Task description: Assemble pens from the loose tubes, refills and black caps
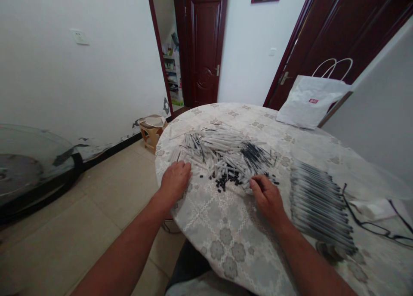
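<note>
Head view: picking looks to be the step, left hand (176, 178) curled, right hand (268, 198) bunched, on what I can't tell; white tubes (222, 137) lie just beyond, black caps (222, 185) between; next calls for one precise pinch.

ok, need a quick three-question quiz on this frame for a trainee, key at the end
1. True or false: the white paper bag stands on the patterned tablecloth.
2. Which is nearer the neat row of sticks?
A) left hand
B) right hand
C) both equally near
3. Fill in: the tiny stubby pieces at the near edge of the loose pile are coloured ____.

Key: 1 true; 2 B; 3 black.
</note>
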